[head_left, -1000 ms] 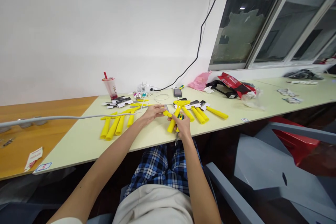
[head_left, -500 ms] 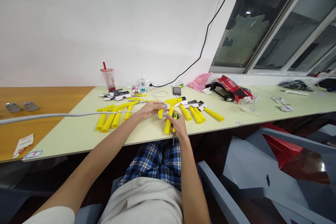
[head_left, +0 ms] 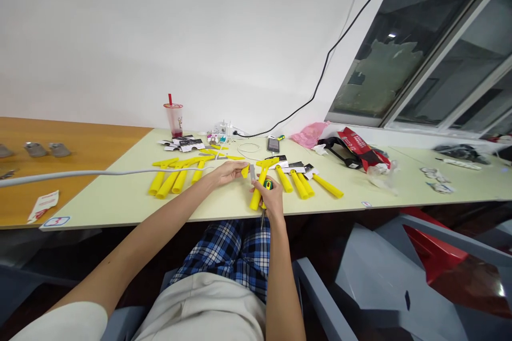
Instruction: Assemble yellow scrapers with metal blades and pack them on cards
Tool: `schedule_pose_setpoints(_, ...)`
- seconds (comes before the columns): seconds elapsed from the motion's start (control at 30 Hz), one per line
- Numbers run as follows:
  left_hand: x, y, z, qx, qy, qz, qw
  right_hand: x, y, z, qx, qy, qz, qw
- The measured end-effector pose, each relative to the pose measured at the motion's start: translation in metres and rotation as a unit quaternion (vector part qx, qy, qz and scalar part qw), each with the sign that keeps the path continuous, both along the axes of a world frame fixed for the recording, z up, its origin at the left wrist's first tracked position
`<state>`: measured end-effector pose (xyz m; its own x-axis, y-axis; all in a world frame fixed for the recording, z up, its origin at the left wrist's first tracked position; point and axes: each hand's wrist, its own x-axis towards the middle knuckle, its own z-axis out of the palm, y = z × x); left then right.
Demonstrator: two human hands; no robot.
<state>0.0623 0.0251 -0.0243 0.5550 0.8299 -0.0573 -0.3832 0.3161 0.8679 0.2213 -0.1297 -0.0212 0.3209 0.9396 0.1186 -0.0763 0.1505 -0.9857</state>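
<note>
My left hand [head_left: 231, 172] is closed, its fingertips pinching a small yellow plastic piece [head_left: 245, 171]. Just right of that piece stands a flat grey metal blade [head_left: 252, 172], its lower end at the fingers of my right hand [head_left: 272, 197]. My right hand is closed around a screwdriver [head_left: 268, 185] with a green and yellow grip, its shaft pointing down past the table edge. A yellow T-shaped scraper handle [head_left: 256, 198] lies against the right fingers, its head tilted up and away. How the fingers share these things is partly hidden.
Several yellow scraper handles [head_left: 164, 187] lie to the left, more [head_left: 299, 185] to the right beside black-and-white cards [head_left: 296, 167]. Behind are a cup with a red straw [head_left: 174, 120], plugs [head_left: 224, 129] and a phone [head_left: 273, 144]. A grey cable [head_left: 120, 173] crosses the left side.
My left hand has drawn slightly left with the yellow piece, leaving the grey blade more exposed near my right fingers. The whole view has shifted a little.
</note>
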Motion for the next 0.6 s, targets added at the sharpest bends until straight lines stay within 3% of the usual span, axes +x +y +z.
schedule_pose_setpoints(0.37, 0.005, -0.015, 0.002, 0.021, 0.037, -0.013, 0.999, 0.001, 0.001, 0.000, 0.002, -0.008, 0.036, 0.999)
schedule_pose_setpoints(0.6, 0.009, -0.021, 0.005, 0.054, 0.032, -0.005, 0.998, -0.001, 0.004, 0.000, 0.000, -0.010, 0.020, 1.000)
